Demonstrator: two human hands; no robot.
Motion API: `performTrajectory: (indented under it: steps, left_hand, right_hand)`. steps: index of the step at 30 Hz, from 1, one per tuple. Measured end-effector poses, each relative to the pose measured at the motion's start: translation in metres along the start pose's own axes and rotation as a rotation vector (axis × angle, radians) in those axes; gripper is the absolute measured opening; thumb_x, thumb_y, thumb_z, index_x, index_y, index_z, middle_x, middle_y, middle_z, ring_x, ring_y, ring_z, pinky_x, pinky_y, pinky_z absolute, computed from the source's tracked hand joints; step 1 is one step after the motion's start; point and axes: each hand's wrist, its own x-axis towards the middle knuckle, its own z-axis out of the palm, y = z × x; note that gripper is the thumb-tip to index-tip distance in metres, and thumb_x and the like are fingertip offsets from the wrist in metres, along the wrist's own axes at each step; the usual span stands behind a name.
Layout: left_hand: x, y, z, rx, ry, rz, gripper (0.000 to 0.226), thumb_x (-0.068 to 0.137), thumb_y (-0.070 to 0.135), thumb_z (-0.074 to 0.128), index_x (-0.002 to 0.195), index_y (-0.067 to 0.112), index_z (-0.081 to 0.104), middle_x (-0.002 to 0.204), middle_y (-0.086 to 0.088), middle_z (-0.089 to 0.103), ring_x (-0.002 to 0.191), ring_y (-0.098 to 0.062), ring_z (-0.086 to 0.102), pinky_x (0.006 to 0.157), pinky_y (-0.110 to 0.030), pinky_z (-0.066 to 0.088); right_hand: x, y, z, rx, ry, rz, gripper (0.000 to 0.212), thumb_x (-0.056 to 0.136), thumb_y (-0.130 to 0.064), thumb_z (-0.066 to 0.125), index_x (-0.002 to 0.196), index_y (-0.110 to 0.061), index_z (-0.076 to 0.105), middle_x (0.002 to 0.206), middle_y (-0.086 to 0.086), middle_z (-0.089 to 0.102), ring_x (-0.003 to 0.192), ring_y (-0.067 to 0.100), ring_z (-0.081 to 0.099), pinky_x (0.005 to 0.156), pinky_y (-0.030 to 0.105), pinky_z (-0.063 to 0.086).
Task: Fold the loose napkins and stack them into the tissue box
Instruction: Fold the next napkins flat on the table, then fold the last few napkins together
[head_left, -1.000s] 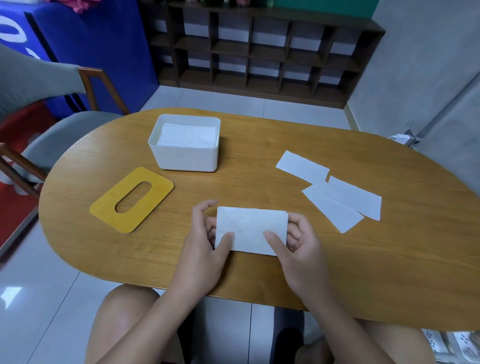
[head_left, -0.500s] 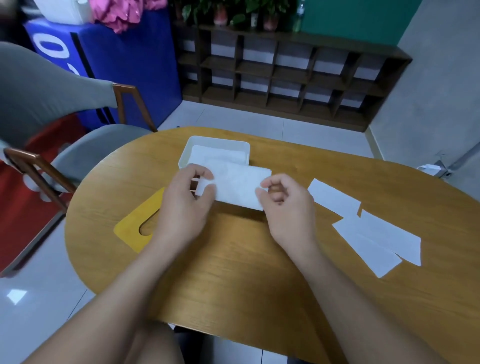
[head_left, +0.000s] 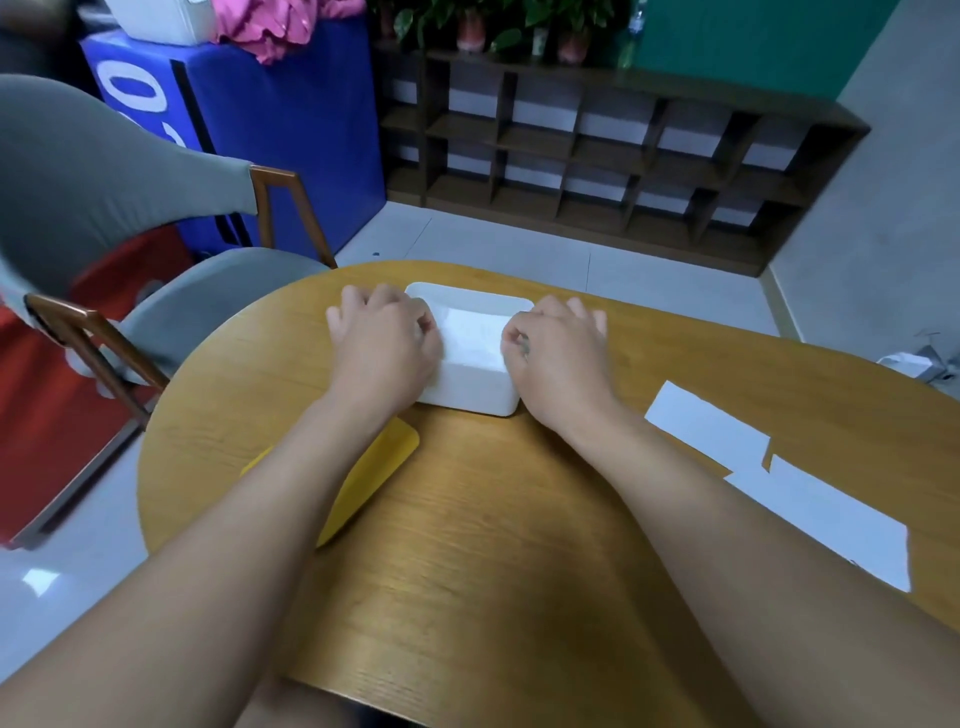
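Napkin (head_left: 474, 338), folded, now sits in the tissue box (head_left: 470, 395) at 12 o'clock, moved from table centre; your left hand (head_left: 384, 340) and right hand (head_left: 558, 353) pinch its ends. Three loose napkins (head_left: 706, 431) remain at 3 o'clock.

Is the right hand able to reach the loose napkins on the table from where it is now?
Probably yes. The right hand is at the tissue box, and the loose napkins lie flat on its side with only bare table between.

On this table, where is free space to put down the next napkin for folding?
Bare wood lies in the middle of the table, between both forearms, near the tissue box. The right side is crowded with loose napkins; the yellow lid takes the left.
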Motion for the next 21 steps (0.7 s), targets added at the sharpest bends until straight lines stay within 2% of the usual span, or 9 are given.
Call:
performTrajectory:
  steps: [2,4,8,11,14,17,21]
  left_hand:
    - [0.002,0.0,0.0,0.004,-0.003,-0.011,0.017,0.099,0.038,0.066,0.095,0.029,0.079,0.134,0.005,0.065,0.122,-0.031,0.043,0.098,-0.048,0.034]
    - [0.001,0.002,0.0,-0.011,0.017,-0.001,0.015,0.098,0.038,0.069,0.097,0.028,0.079,0.139,0.004,0.063,0.129,-0.032,0.042,0.102,-0.049,0.033]
    - [-0.015,0.019,-0.002,-0.069,0.085,0.095,0.007,0.098,0.034,0.071,0.096,0.027,0.072,0.133,0.005,0.064,0.131,-0.031,0.045,0.103,-0.046,0.032]
    - [-0.042,0.045,-0.001,-0.177,0.059,0.167,0.005,0.097,0.034,0.072,0.098,0.032,0.068,0.128,0.009,0.062,0.131,-0.026,0.044,0.106,-0.044,0.033]
    - [-0.075,0.075,0.006,-0.346,0.01,0.228,0.006,0.097,0.031,0.073,0.102,0.032,0.07,0.124,0.012,0.062,0.128,-0.021,0.045,0.108,-0.04,0.036]
    - [-0.105,0.103,0.021,-0.493,-0.059,0.262,0.01,0.097,0.025,0.076,0.105,0.028,0.072,0.114,0.011,0.065,0.12,-0.019,0.051,0.109,-0.038,0.044]
    - [-0.139,0.138,0.049,-0.54,-0.203,0.307,0.012,0.098,0.021,0.076,0.109,0.027,0.074,0.112,0.014,0.069,0.118,-0.014,0.054,0.108,-0.037,0.046]
  right_hand:
    - [-0.001,0.003,-0.001,0.018,0.009,0.006,0.01,0.102,-0.036,0.068,0.103,-0.031,0.077,0.113,-0.01,0.058,0.113,0.02,0.049,0.1,0.034,0.027]
    - [-0.003,0.005,-0.003,0.074,-0.008,0.041,0.013,0.101,-0.04,0.072,0.109,-0.03,0.076,0.12,-0.01,0.057,0.118,0.019,0.048,0.102,0.034,0.028]
    - [-0.016,0.011,-0.017,0.21,0.024,0.123,0.019,0.101,-0.044,0.073,0.115,-0.032,0.074,0.128,-0.012,0.058,0.124,0.015,0.051,0.103,0.031,0.028]
    - [-0.036,0.02,-0.033,0.291,-0.007,0.218,0.029,0.1,-0.048,0.074,0.124,-0.033,0.072,0.138,-0.011,0.058,0.135,0.015,0.052,0.119,0.039,0.036]
    - [-0.067,0.035,-0.047,0.349,-0.057,0.304,0.039,0.098,-0.052,0.075,0.132,-0.033,0.069,0.144,-0.011,0.056,0.141,0.016,0.05,0.123,0.045,0.038]
    - [-0.106,0.053,-0.057,0.324,-0.068,0.341,0.041,0.098,-0.051,0.075,0.134,-0.033,0.068,0.143,-0.012,0.056,0.138,0.014,0.052,0.122,0.043,0.038]
    - [-0.159,0.085,-0.066,0.22,-0.084,0.397,0.041,0.099,-0.049,0.073,0.136,-0.032,0.068,0.143,-0.011,0.058,0.138,0.014,0.053,0.12,0.04,0.035]
